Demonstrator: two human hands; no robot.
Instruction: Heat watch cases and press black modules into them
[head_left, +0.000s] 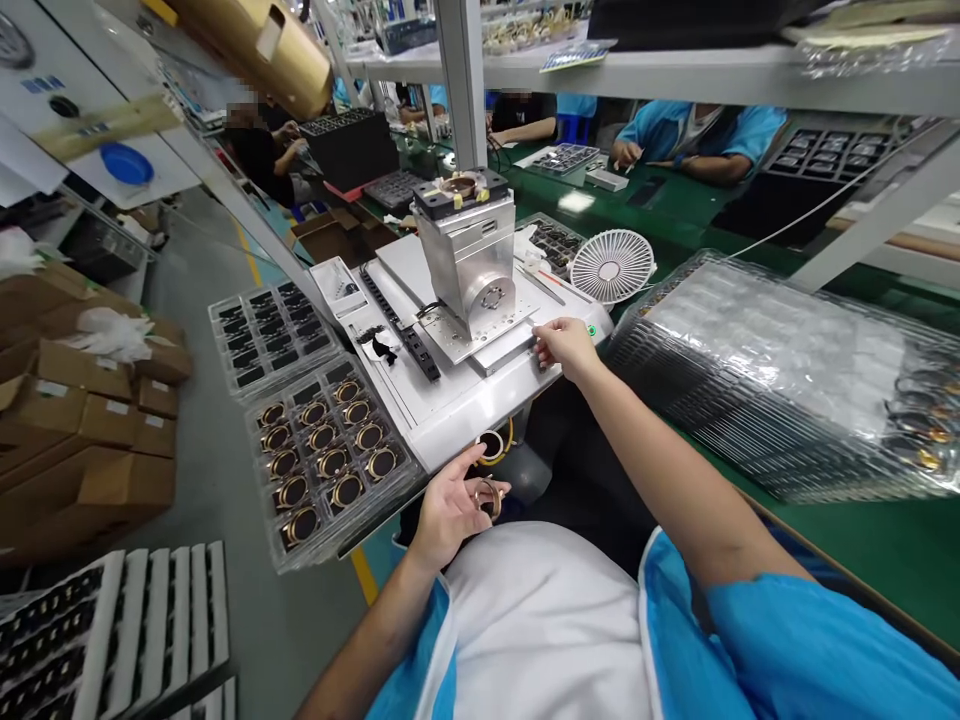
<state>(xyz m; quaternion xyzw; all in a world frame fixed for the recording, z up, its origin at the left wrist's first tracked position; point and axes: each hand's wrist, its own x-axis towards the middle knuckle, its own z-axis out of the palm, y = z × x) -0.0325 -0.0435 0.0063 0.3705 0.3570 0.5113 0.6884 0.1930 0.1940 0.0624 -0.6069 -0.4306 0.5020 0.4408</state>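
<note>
White shirt fabric (559, 620) comes nearest, then the left hand (450, 508) holding a round watch-like part (490, 498) off the near edge of the white machine deck (454, 415), then the right hand (568, 346), fingers bunched near its near right corner, contents unclear, then a metal fixture (466, 262), and carton labels (117, 407) too small to read.

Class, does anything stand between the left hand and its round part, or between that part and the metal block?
Nothing visible stands between the left hand and the round part it holds. Between that part and the metal block, in this view, lies the white machine's front edge; the right hand is off to one side.
</note>
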